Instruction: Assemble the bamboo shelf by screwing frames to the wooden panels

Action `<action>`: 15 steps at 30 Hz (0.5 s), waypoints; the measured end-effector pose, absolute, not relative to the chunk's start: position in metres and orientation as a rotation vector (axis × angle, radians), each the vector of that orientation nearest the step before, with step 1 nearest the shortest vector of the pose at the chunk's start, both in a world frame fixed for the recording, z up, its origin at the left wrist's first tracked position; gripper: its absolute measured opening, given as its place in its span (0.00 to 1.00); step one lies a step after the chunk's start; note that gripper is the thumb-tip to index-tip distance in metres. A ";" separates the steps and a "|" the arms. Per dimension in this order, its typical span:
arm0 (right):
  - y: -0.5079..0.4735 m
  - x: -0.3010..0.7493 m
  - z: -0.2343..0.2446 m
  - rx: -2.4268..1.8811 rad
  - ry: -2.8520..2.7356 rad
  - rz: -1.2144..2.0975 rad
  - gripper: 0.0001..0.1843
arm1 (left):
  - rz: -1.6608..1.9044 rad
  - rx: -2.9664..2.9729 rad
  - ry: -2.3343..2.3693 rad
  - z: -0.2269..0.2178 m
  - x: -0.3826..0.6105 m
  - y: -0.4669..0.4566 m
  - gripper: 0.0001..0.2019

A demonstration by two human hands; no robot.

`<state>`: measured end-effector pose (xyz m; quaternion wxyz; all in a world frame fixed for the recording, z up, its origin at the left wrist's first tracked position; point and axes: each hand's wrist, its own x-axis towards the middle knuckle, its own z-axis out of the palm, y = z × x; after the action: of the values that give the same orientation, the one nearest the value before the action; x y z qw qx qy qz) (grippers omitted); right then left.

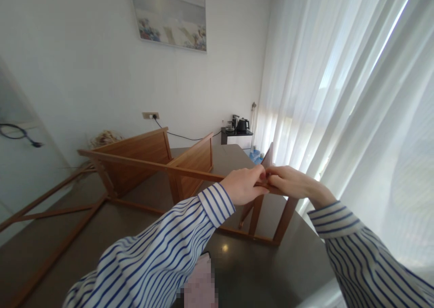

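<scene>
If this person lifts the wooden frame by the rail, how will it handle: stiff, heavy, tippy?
Probably stiff: the frame is solid-looking wood with panels and braced legs. Likely heavy and awkward, being long, with the left hand and right hand gripping one thin rail near its end. On the smooth floor it may slide rather than roll.

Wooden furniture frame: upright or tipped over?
Tipped over: the wooden frame has long rails lying along the floor, panels on edge. Left hand and right hand grip its raised rail.
</scene>
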<state>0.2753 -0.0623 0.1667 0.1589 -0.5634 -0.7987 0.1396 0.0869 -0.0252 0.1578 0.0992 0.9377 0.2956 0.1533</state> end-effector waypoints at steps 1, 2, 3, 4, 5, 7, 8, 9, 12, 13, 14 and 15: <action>-0.063 0.275 0.167 -1.605 -2.289 0.415 0.13 | 0.446 2.775 0.859 0.158 0.087 -0.025 0.16; -0.064 0.274 0.167 -1.590 -2.299 0.431 0.13 | 0.446 2.777 0.846 0.159 0.087 -0.026 0.15; -0.065 0.273 0.167 -1.568 -2.313 0.440 0.12 | 0.448 2.779 0.839 0.160 0.087 -0.026 0.14; -0.065 0.273 0.167 -1.538 -2.333 0.443 0.12 | 0.450 2.781 0.837 0.160 0.087 -0.027 0.14; -0.066 0.273 0.168 -1.513 -2.357 0.447 0.12 | 0.448 2.781 0.840 0.160 0.087 -0.028 0.14; -0.068 0.273 0.170 -1.498 -2.398 0.462 0.13 | 0.431 2.780 0.847 0.161 0.086 -0.028 0.14; -0.069 0.273 0.171 -1.502 -2.412 0.471 0.14 | 0.422 2.781 0.843 0.161 0.086 -0.028 0.13; -0.070 0.273 0.172 -1.507 -2.421 0.483 0.14 | 0.417 2.781 0.834 0.162 0.085 -0.028 0.13; -0.071 0.273 0.175 -1.490 -2.425 0.525 0.16 | 0.405 2.777 0.782 0.163 0.085 -0.027 0.11; -0.071 0.272 0.176 -1.474 -2.428 0.538 0.16 | 0.403 2.773 0.762 0.164 0.085 -0.026 0.10; -0.070 0.272 0.177 -1.458 -2.433 0.546 0.17 | 0.402 2.767 0.744 0.164 0.085 -0.026 0.10; -0.070 0.272 0.177 -1.442 -2.442 0.551 0.16 | 0.399 2.761 0.723 0.165 0.085 -0.026 0.09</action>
<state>0.2716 -0.0699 0.1769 0.1261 -0.4951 -0.8386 0.1892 0.0852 -0.0256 0.1647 0.1293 0.9500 0.2487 0.1372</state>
